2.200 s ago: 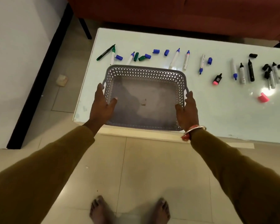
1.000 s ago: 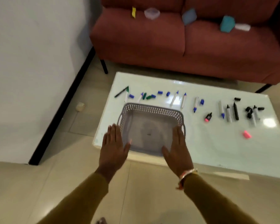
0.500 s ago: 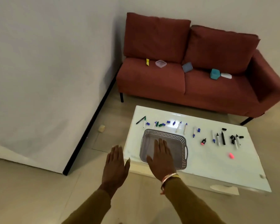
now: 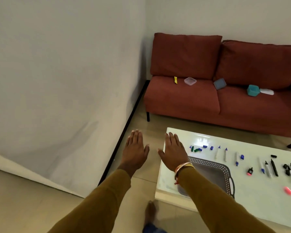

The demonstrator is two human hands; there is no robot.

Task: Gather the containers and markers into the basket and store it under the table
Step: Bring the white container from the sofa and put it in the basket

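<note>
The grey perforated basket (image 4: 215,172) stands empty on the white table (image 4: 252,197), partly hidden by my right forearm. Several markers (image 4: 225,154) and loose caps lie in a row behind it, blue and green ones to the left, black ones (image 4: 274,167) to the right. On the red sofa (image 4: 200,100) lie a clear container (image 4: 190,81), a grey-blue one (image 4: 219,83), a teal one (image 4: 252,90) and a yellow marker (image 4: 175,80). My left hand (image 4: 135,151) hovers flat over the floor left of the table. My right hand (image 4: 174,152) is flat above the table's left corner. Both hold nothing.
A white wall with a black skirting strip (image 4: 124,130) runs along the left. A white flat object (image 4: 266,91) lies beside the teal container. A pink cap (image 4: 288,190) sits at the table's right. My foot (image 4: 150,211) stands on the tiled floor near the table edge.
My hands let go of the basket and lifted, fingers spread. The view rose and turned left, bringing the sofa and its containers into sight. Both hands shifted left of the basket.
</note>
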